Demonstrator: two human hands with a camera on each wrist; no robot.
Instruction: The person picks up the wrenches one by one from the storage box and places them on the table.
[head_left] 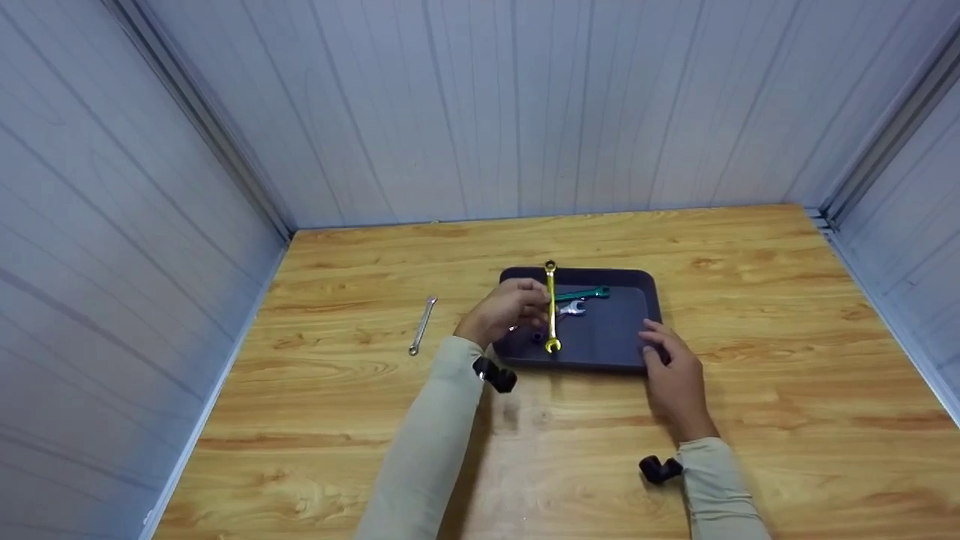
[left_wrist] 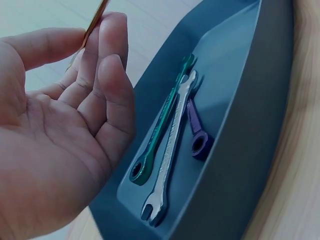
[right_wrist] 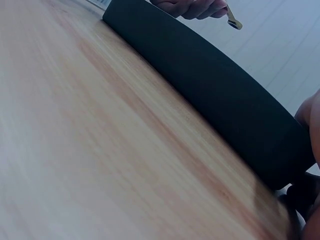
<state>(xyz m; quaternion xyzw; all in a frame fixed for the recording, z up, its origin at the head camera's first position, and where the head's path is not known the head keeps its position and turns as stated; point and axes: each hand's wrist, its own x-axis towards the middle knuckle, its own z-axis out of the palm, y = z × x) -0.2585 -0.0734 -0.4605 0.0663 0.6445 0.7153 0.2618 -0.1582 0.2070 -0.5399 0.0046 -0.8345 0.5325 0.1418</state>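
My left hand pinches a shiny yellow combination wrench between thumb and fingertips, above the tray. In the left wrist view only a thin edge of this wrench shows at the fingertips. The dark grey rectangular tray holds a green wrench, a silver wrench and a purple wrench, lying close together. At the tray's right side my right hand holds the rim, with fingertips over the edge. In the right wrist view the tray's outer wall hides the inside.
Left of the tray, another silver wrench lies on the wood-grain table. Pale panelled walls stand behind the table and on both sides. Black wrist cameras sit on both forearms.
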